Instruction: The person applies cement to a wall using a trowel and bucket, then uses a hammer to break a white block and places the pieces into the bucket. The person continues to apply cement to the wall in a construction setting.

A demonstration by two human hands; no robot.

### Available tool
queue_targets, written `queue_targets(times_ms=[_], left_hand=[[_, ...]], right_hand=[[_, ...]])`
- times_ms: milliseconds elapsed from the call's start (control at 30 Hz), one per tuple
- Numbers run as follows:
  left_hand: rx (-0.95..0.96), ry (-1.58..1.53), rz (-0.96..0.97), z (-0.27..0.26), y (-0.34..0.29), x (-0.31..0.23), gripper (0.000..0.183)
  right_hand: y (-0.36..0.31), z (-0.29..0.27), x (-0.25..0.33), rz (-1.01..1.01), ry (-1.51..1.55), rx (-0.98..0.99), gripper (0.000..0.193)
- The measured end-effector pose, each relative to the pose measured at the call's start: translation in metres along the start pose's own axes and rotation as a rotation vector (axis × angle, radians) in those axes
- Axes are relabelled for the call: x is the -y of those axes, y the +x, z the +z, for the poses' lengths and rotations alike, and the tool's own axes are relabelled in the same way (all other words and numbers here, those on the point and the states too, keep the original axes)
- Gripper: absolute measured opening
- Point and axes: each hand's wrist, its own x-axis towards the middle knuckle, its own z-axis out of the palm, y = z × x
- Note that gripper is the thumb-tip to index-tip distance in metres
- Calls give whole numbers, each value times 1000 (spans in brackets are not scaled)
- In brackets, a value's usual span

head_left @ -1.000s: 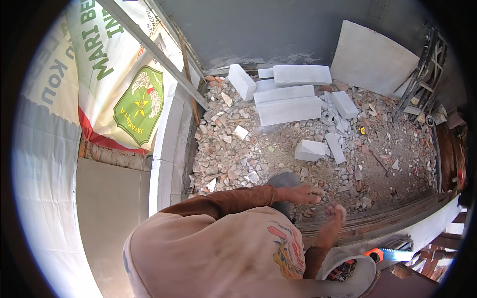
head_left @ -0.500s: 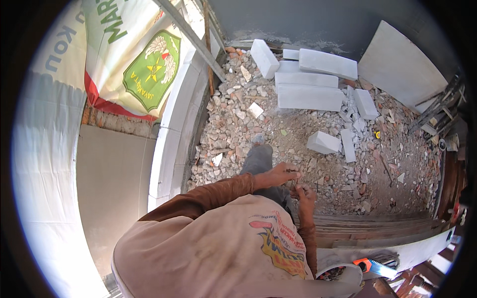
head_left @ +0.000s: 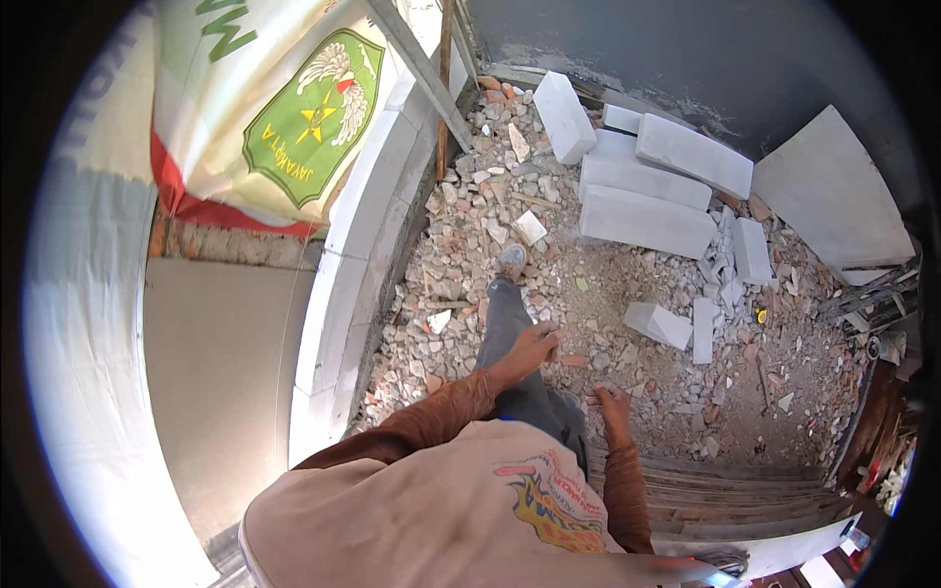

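In front of my body, over the thigh of my grey trousers point(head_left: 510, 328), my left hand point(head_left: 529, 353) is closed, with thumb and fingertips together. My right hand point(head_left: 613, 410) is a short way to the right and nearer to me, its fingers curled in toward the thumb. Whatever either hand pinches, if anything, is too small to make out. A gap separates the two hands, with rubble point(head_left: 578, 377) on the ground below showing through it. My shoe point(head_left: 512, 259) rests on the rubble ahead.
White blocks point(head_left: 647, 220) lie grouped at the far side, with smaller ones point(head_left: 659, 324) nearer. A low block wall point(head_left: 338, 284) runs along the left, beside a banner point(head_left: 314, 118). A pale flat panel point(head_left: 833, 186) leans at the far right. Boards point(head_left: 725, 480) lie at near right.
My hands have moved apart, the left one going left and the right one coming nearer to me. The view has shifted; the bucket at the lower right has left it.
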Motion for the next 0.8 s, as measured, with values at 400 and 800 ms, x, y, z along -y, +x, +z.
queue_targets(times_ms=[400,800], left_hand=[[-413,854,103,-195,197,-8,21],[-593,507,-207,-264,247,63,16]], right_hand=[[443,161,28,-89,-446,25,28],[845,315,17,-343,-1570,56,75]])
